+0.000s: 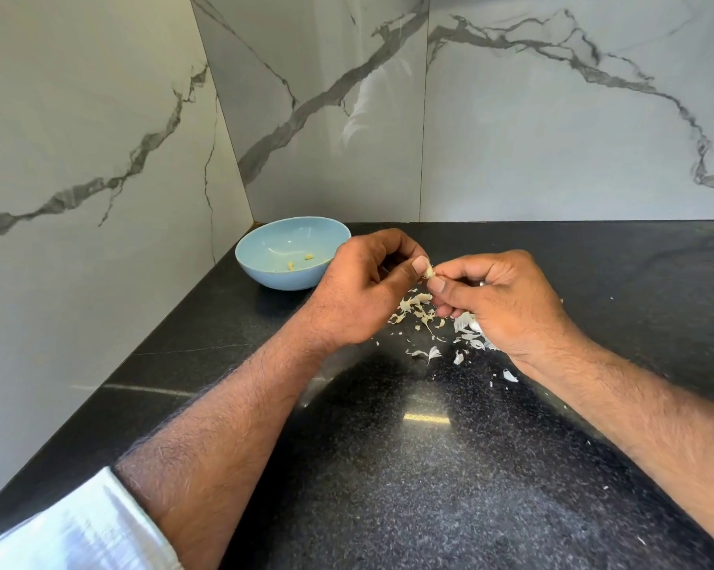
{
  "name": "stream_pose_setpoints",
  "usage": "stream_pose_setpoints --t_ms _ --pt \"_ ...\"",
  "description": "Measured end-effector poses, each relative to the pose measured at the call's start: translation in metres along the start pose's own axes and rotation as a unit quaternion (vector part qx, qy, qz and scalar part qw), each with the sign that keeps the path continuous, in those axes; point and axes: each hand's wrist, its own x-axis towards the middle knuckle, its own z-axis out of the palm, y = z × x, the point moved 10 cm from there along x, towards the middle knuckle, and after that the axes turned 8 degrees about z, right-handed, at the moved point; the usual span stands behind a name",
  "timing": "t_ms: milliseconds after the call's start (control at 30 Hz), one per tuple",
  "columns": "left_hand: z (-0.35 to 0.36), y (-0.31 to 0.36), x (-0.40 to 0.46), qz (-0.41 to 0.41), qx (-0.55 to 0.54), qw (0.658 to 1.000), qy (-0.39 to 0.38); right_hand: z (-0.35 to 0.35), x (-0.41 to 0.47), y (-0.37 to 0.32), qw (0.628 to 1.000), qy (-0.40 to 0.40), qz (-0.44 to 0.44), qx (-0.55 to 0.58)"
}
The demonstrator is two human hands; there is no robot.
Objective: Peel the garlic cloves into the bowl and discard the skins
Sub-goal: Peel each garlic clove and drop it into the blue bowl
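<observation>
Two cloves done: two small yellowish pieces are sitting in the bowl (264,250), apparently peeled (too small to be sure).
Clove in work: a pale clove (428,272) is being held above the counter (388,466), just right of the bowl, between both hands.
Left hand: left hand (357,288) is pinching the clove's left side, thumb on top, fingers curled under.
Right hand: right hand (507,300) is pinching the clove's right end, thumb and forefinger closed on it, likely pulling skin.
Skins: loose skins (419,310) are lying scattered on the counter under and between the hands; none discarded yet, judging by the pile.
Progress: early to middle, I'd say; peeling is ongoing and skin disposal is still to do.
Hidden: more white bits are lying under the right palm, so I can't tell whether they're skins or unpeeled cloves. How much skin is left on the held clove is unclear. No bin is showing.
</observation>
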Motion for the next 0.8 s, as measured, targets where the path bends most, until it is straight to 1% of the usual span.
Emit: stream_pose_setpoints --t_ms 167,300,400,467,567,633,700,800 --pt "-0.003 0.000 -0.001 0.000 -0.028 1.000 -0.003 -0.001 -0.001 0.000 1.000 0.006 0.021 0.015" --pt "-0.008 -0.003 0.000 0.000 -0.047 0.999 0.008 -0.005 -0.001 0.002 0.999 0.009 0.041 -0.001" --pt "-0.008 -0.005 0.001 -0.007 -0.075 0.997 0.011 -0.010 0.001 0.005 0.997 0.029 0.047 -0.051" --pt "-0.009 -0.007 0.000 -0.021 -0.102 0.994 0.024 -0.009 0.002 0.004 0.995 0.022 0.042 -0.090" --pt "-0.012 -0.013 -0.001 -0.055 -0.143 0.987 0.051 -0.008 0.003 -0.003 0.988 0.025 0.008 -0.151" --pt "-0.013 -0.017 -0.002 -0.067 -0.159 0.983 0.062 -0.011 0.002 -0.008 0.987 0.031 -0.005 -0.157" --pt "-0.014 -0.018 -0.002 -0.072 -0.168 0.981 0.068 -0.010 0.002 -0.008 0.990 0.012 0.013 -0.140" --pt "-0.013 -0.021 -0.003 -0.081 -0.164 0.981 0.067 -0.004 0.003 0.000 0.980 -0.019 0.035 -0.193"
